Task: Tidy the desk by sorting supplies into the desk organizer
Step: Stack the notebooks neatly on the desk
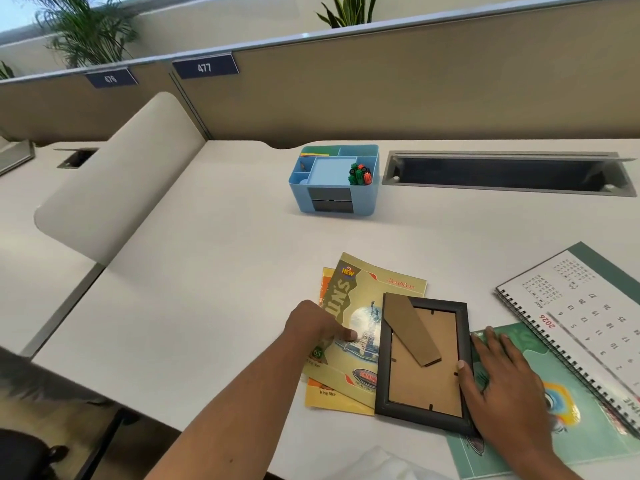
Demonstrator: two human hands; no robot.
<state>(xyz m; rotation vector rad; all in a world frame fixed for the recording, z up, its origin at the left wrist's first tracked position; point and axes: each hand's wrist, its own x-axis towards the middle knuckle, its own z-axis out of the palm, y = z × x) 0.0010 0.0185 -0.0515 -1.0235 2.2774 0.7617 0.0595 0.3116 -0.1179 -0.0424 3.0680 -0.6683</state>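
A blue desk organizer (365,199) stands at the back middle of the white desk (207,271), with small coloured clips (360,173) and flat coloured sheets in its compartments. Near the front lie two yellow notebooks (360,292), fanned one over the other. A black picture frame (424,362) lies face down across them, its cardboard stand showing. My left hand (317,329) grips the left edge of the top notebook, thumb on its cover. My right hand (502,379) holds the frame's right edge, thumb on its rim and fingers spread flat beside it.
A green notebook (588,424) lies under my right hand, and a spiral desk calendar (585,306) sits at the far right. An open cable tray (502,173) is sunk into the desk behind. A white divider panel (131,174) stands at the left.
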